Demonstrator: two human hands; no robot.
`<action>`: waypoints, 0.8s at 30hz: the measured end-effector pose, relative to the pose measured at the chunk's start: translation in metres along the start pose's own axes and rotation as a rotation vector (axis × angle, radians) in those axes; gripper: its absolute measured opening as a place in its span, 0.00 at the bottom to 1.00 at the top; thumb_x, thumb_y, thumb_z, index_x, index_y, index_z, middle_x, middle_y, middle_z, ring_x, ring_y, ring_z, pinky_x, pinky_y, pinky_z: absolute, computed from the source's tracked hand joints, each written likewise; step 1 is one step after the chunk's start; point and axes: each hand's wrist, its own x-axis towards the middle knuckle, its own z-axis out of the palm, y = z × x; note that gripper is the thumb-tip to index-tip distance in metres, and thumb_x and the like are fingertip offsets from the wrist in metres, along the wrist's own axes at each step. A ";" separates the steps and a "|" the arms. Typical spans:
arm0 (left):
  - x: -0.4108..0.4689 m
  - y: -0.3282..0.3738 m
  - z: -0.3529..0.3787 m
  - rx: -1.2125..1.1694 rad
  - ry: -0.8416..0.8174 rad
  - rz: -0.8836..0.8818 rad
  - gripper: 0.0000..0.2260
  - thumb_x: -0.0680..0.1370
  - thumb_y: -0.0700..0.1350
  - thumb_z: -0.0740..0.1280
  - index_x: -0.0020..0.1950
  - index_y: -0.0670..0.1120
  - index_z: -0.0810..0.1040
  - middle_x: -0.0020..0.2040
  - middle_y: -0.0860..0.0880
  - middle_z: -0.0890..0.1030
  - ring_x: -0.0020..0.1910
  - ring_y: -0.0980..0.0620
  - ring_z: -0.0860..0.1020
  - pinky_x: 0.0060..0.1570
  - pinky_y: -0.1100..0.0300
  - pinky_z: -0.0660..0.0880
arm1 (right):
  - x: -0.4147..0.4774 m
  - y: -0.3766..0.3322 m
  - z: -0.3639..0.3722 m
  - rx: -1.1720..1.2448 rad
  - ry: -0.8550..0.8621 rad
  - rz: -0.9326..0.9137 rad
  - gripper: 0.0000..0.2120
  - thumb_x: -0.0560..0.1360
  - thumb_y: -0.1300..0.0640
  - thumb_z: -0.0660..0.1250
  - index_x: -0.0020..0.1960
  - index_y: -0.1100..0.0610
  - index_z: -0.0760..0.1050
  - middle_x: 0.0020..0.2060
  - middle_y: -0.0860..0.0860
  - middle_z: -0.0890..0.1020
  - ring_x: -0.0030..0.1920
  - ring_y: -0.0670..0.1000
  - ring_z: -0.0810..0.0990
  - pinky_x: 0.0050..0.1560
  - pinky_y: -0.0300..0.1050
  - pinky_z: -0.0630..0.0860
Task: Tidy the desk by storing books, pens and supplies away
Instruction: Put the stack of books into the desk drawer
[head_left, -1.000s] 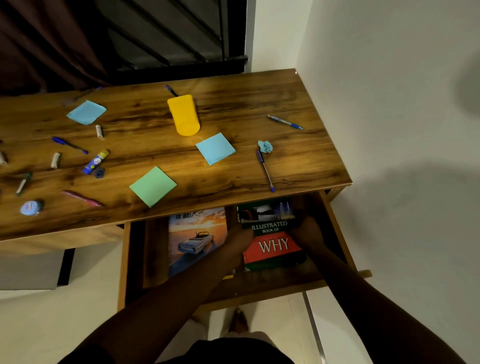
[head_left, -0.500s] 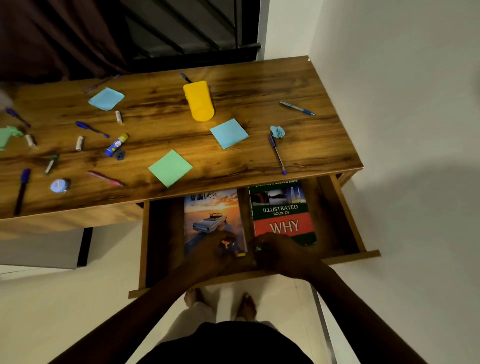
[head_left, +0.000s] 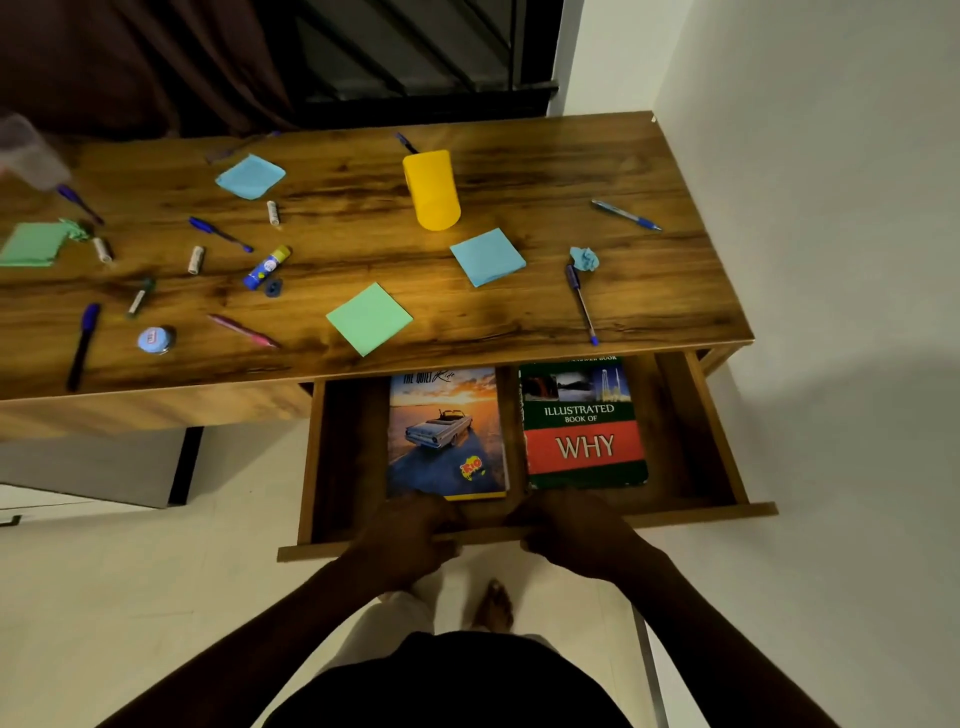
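The wooden drawer (head_left: 717, 431) stands pulled out below the desk's front edge. Two books lie flat inside: a car-cover notebook (head_left: 445, 431) on the left and the green and red "Illustrated Book of Why" (head_left: 583, 423) on the right. My left hand (head_left: 402, 540) and my right hand (head_left: 574, 535) both grip the drawer's front panel, side by side. Up on the desk (head_left: 519, 130) a yellow cup (head_left: 431, 189) stands upside down, with blue pens (head_left: 582, 301), a pink pen (head_left: 241, 330), a glue stick (head_left: 267, 266) and sticky-note pads (head_left: 369, 318) scattered around it.
A white wall runs along the right side of desk and drawer. A dark curtain and window grille stand behind the desk. My bare feet are on the pale floor below the drawer. A crumpled blue paper (head_left: 584, 258) and a small round tin (head_left: 155, 340) lie on the desk.
My hands have come off the "Why" book, drawn back out of the drawer, and closed on its front panel. The view has pulled back and shifted left.
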 end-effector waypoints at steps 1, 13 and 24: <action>0.001 0.000 0.000 0.007 0.020 0.000 0.17 0.77 0.53 0.72 0.67 0.56 0.80 0.65 0.55 0.80 0.65 0.53 0.76 0.64 0.58 0.72 | 0.002 0.000 -0.003 -0.006 -0.002 -0.004 0.18 0.77 0.50 0.73 0.66 0.43 0.80 0.62 0.44 0.82 0.62 0.47 0.80 0.63 0.44 0.76; 0.037 -0.008 -0.024 0.010 0.178 0.011 0.15 0.78 0.47 0.69 0.64 0.54 0.82 0.62 0.50 0.83 0.62 0.48 0.79 0.60 0.55 0.77 | 0.056 0.014 -0.030 -0.079 0.067 -0.083 0.17 0.76 0.51 0.69 0.64 0.48 0.82 0.60 0.48 0.85 0.60 0.51 0.82 0.62 0.51 0.77; 0.088 -0.010 -0.059 0.281 0.493 0.121 0.30 0.70 0.47 0.78 0.70 0.50 0.72 0.72 0.48 0.69 0.71 0.43 0.70 0.61 0.48 0.79 | 0.104 0.015 -0.056 -0.325 0.475 -0.099 0.18 0.76 0.52 0.70 0.66 0.50 0.76 0.61 0.50 0.77 0.63 0.55 0.76 0.51 0.51 0.81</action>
